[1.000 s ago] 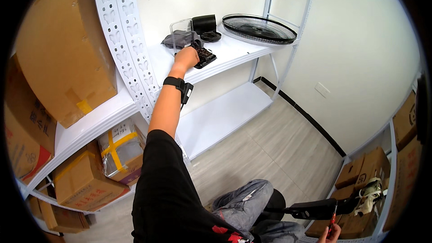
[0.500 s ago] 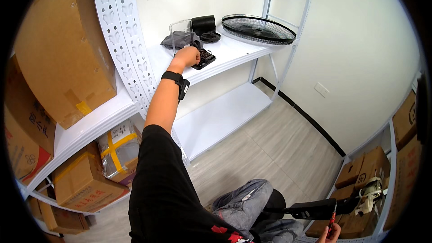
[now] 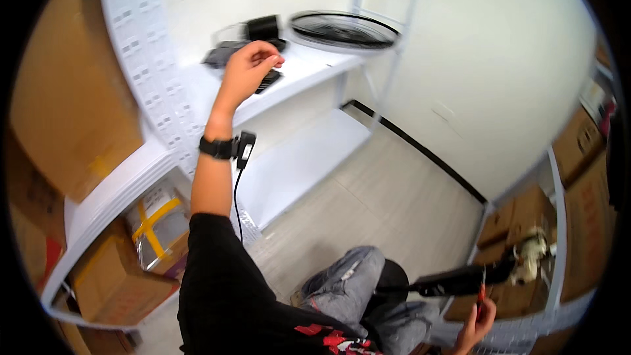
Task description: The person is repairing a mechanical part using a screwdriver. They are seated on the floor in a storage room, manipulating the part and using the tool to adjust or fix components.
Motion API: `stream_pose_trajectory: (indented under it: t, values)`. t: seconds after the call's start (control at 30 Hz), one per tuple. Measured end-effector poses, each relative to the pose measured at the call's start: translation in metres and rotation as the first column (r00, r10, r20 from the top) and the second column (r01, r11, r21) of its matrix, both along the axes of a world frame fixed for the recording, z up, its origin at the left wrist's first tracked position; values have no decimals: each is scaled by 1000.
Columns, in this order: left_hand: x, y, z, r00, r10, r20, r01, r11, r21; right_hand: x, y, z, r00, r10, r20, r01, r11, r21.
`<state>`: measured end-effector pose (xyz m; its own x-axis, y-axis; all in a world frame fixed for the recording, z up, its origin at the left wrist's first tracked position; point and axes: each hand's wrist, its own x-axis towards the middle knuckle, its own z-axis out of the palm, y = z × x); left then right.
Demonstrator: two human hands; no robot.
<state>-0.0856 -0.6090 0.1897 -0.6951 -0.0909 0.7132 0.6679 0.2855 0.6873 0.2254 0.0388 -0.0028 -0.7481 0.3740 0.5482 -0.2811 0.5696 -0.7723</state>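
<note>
My left hand (image 3: pixel 253 66) is raised over the edge of the white shelf (image 3: pixel 302 72), thumb and fingertips pinched together. Anything between them is too small and blurred to make out. Partly hidden beneath it lies a small black case (image 3: pixel 268 81). Behind the hand are a crumpled dark grey bag (image 3: pixel 223 54) and a black curved plastic part (image 3: pixel 263 28). At the lower right, my right hand (image 3: pixel 478 324) grips a red-handled screwdriver (image 3: pixel 482 299), its shaft pointing up. Just beyond it a long black fan stand (image 3: pixel 460 281) lies across, ending in a pale bundled part (image 3: pixel 529 260).
A black round fan grille (image 3: pixel 345 31) rests on the shelf's right part. Cardboard boxes (image 3: pixel 72 92) fill the left rack, one wrapped with yellow tape (image 3: pixel 158 223). More boxes (image 3: pixel 585 138) stand on the right rack. A black cable (image 3: pixel 237 207) hangs from my left wristband.
My left hand has lifted off the black case and turned, fingertips pinched. My view has shifted, so the shelf sits further left. The right hand, still holding the screwdriver, has risen slightly in view.
</note>
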Motion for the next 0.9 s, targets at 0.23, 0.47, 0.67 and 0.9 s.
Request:
stream_pose_trajectory:
  t: [0.23,0.47,0.67,0.9]
  values:
    - [43,231,-93,721,-690,66,589,661,466,-11,-63,49,986,91,137,-77,992,-99]
    - [111,442,-145,184,-983,32,547,129,827,12,-65,64,991,-57,117,71,990,-122]
    - [148,500,-146,-36,-999,-19,505,-35,863,42,-46,60,975,-199,98,211,967,-140]
    - [166,517,-149,-77,-997,25,466,-13,885,55,-29,48,965,-261,-15,250,938,-239]
